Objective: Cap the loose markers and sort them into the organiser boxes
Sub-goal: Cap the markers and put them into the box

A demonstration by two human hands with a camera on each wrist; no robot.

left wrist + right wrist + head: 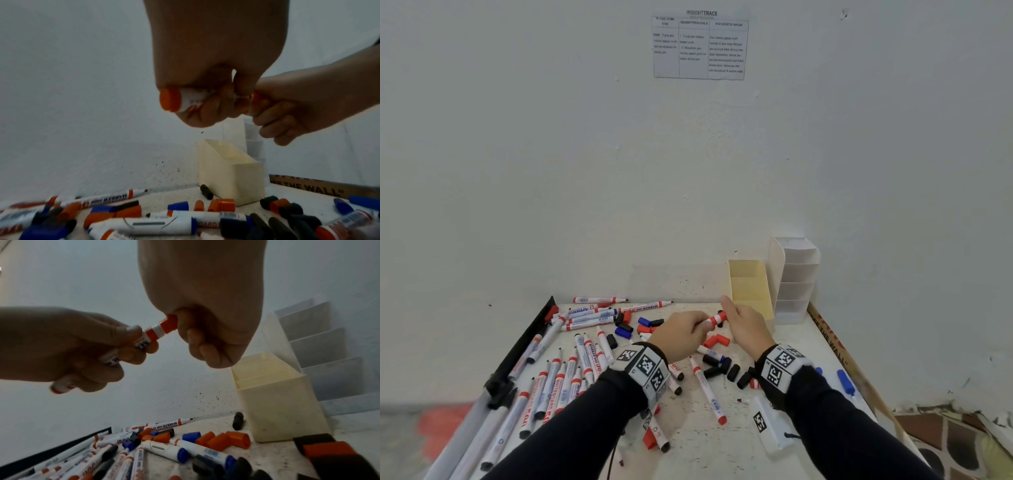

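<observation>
A: Head view first — where is the red marker [711, 321]?

B: Held above the middle of the table [794, 346], between both hands. The left hand [683, 334] has its fingers curled round the barrel; the right hand [746, 325] closes on the red cap [720, 317] at the marker's right end. Its long axis runs left to right, rising slightly toward the far right.

A: And the organiser boxes?

B: Two, at the far right against the wall: a cream box [751, 287] and a white tiered box [796, 277] just right of it. They lie beyond the right hand, so I judge that hand the nearer one for the drop.

A: Counts?

B: One marker in hand. Loose markers lie mostly at the left, caps mostly mid-table — too many, overlapping, to count surely.

A: Left wrist view?

B: The left hand [205, 56] wraps the red marker [185, 100], its red butt end toward the camera. The right hand [298, 110] meets it from the right, the cap hidden in its fingers. The cream box [230, 175] stands below and beyond.

A: Right wrist view?

B: The right hand [205, 305] pinches the red cap [169, 325]; it looks seated, or nearly. The left hand [68, 345] grips the barrel at the left, and the cream box [277, 402] and white tiered box [320, 353] sit lower right, both apparently empty.
</observation>
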